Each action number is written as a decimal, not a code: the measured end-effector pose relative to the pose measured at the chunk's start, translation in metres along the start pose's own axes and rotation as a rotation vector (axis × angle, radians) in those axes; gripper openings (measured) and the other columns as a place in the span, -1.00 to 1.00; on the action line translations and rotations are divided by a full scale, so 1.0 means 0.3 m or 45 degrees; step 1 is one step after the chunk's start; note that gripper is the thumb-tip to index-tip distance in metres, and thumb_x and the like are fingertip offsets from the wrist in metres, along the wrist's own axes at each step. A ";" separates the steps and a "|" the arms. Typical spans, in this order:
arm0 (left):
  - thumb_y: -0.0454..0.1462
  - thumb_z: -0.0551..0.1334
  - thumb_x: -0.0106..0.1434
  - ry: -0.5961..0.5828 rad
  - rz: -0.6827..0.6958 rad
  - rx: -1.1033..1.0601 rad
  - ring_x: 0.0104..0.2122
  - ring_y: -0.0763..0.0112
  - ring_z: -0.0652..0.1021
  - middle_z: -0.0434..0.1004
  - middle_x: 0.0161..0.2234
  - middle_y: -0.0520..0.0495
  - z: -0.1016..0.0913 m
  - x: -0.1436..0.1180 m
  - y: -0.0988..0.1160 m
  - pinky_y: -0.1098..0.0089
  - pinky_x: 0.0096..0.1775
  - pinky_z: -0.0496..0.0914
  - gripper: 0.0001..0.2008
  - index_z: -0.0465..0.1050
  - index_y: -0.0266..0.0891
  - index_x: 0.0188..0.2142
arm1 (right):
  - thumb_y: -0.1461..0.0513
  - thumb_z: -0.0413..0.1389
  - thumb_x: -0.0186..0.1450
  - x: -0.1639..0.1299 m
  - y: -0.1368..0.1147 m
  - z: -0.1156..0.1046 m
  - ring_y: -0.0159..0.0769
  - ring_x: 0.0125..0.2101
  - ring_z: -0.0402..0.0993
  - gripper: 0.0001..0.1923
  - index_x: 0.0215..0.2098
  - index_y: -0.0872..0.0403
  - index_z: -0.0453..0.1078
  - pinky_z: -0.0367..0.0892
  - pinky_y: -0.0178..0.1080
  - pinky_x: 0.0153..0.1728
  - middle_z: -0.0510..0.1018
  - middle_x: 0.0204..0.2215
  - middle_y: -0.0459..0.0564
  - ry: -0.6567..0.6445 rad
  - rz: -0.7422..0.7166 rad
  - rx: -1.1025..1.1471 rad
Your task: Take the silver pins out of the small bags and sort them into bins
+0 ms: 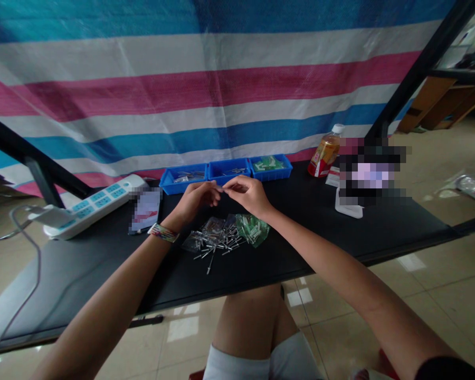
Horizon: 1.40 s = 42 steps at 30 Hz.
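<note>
- Left hand (196, 198) and right hand (247, 192) meet fingertip to fingertip, pinching a small part (220, 188) above the counter (340, 232).
- Loose metal pins (217, 243) lie just near of them, within reach.

Bottle: orange drink bottle (325, 153), upper right of table.
Power strip: white power strip (91, 205), left.
Backdrop: striped tarp (206, 84), top.

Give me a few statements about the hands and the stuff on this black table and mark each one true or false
1. Both hands meet above the table, left hand and right hand, fingertips together. True.
2. Three blue bins sit in a row behind the hands. True.
3. The drink bottle stands at the left end of the table. False: it stands to the right of the bins.
4. The pile of small metal parts lies inside a blue bin. False: it lies on the table, nearer the person than the hands.
</note>
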<state>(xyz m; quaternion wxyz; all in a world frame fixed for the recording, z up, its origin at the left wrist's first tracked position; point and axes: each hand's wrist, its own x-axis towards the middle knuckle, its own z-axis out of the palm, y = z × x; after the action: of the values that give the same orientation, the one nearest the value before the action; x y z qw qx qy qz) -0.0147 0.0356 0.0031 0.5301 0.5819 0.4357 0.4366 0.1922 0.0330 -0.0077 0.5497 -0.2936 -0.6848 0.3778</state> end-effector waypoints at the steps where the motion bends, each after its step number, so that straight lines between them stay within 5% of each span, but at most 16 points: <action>1: 0.02 0.40 0.23 0.011 0.002 -0.015 -0.52 0.34 0.58 0.63 -0.44 -0.12 0.001 -0.002 0.004 0.38 -0.45 0.41 -0.65 0.61 -0.24 -0.37 | 0.27 0.30 0.30 0.000 -0.001 -0.003 -0.27 -0.25 0.63 -0.97 -0.30 0.04 0.62 0.55 -0.23 -0.20 0.68 -0.27 -0.02 0.000 -0.011 -0.064; 8: -0.08 0.49 0.13 0.061 0.058 0.026 -0.49 0.38 0.61 0.64 -0.40 -0.05 0.007 -0.010 0.017 0.43 -0.45 0.40 -0.70 0.63 -0.25 -0.28 | 0.40 0.20 0.29 0.004 0.020 -0.021 -0.20 -0.04 0.62 -0.78 -0.24 0.04 0.68 0.57 -0.23 -0.15 0.67 -0.08 0.05 -0.014 0.000 -0.182; 13: -0.03 0.49 0.18 0.115 0.141 0.098 -0.45 0.35 0.67 0.68 -0.29 -0.08 -0.002 -0.004 0.008 0.43 -0.43 0.43 -0.65 0.61 -0.24 -0.21 | 0.24 0.23 0.32 0.007 0.035 -0.024 -0.30 -0.30 0.64 -0.70 0.02 0.02 0.58 0.57 -0.29 -0.38 0.66 -0.12 0.00 0.011 0.259 0.067; 17: -0.01 0.50 0.20 0.051 0.178 0.098 -0.40 0.30 0.70 0.70 -0.25 -0.12 0.003 -0.011 0.010 0.41 -0.39 0.48 -0.64 0.62 -0.23 -0.21 | 0.10 0.37 0.21 0.011 0.040 -0.023 -0.30 -0.42 0.64 -0.57 0.00 0.03 0.46 0.56 -0.30 -0.48 0.62 -0.32 -0.10 -0.038 0.450 0.293; 27: -0.10 0.54 0.12 0.058 0.229 0.114 -0.44 0.36 0.62 0.61 -0.37 -0.04 0.025 -0.010 0.016 0.41 -0.41 0.48 -0.66 0.59 -0.24 -0.21 | 0.15 0.37 0.19 0.017 0.042 -0.019 -0.34 -0.48 0.61 -0.62 -0.08 0.02 0.42 0.53 -0.30 -0.46 0.60 -0.39 -0.16 -0.021 0.462 0.310; 31: -0.12 0.53 0.12 0.331 0.306 0.040 -0.47 0.46 0.57 0.57 -0.36 0.01 -0.007 0.012 0.000 0.47 -0.43 0.44 -0.68 0.51 -0.22 -0.27 | 0.22 0.38 0.23 0.007 0.035 -0.023 -0.32 -0.46 0.59 -0.65 -0.05 0.05 0.46 0.46 -0.27 -0.41 0.61 -0.39 -0.15 -0.123 0.428 0.009; 36: -0.13 0.49 0.13 0.757 0.326 -0.072 -0.45 0.49 0.60 0.57 -0.32 0.04 -0.083 0.045 -0.026 0.52 -0.44 0.42 -0.67 0.43 -0.18 -0.24 | 0.34 0.37 0.29 -0.034 -0.023 -0.002 -0.25 -0.22 0.55 -0.92 -0.29 0.08 0.58 0.36 -0.16 -0.07 0.67 -0.31 -0.05 -0.531 0.009 -0.494; 42: -0.14 0.39 0.17 0.812 0.221 -0.185 -0.36 0.38 0.71 0.65 0.05 -0.21 -0.126 0.051 -0.036 0.44 -0.38 0.48 -0.56 0.47 -0.16 0.03 | 0.24 0.39 0.33 -0.085 -0.072 0.049 -0.14 -0.19 0.39 -0.90 -0.32 0.10 0.62 0.27 -0.14 -0.14 0.60 -0.32 0.05 -0.651 -0.109 -0.944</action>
<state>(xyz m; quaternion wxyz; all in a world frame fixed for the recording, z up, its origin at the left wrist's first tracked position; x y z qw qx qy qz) -0.0482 0.0600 -0.0049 0.3681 0.4118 0.4962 0.6699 0.1837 -0.0025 -0.0048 0.2358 -0.3394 -0.8991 0.1441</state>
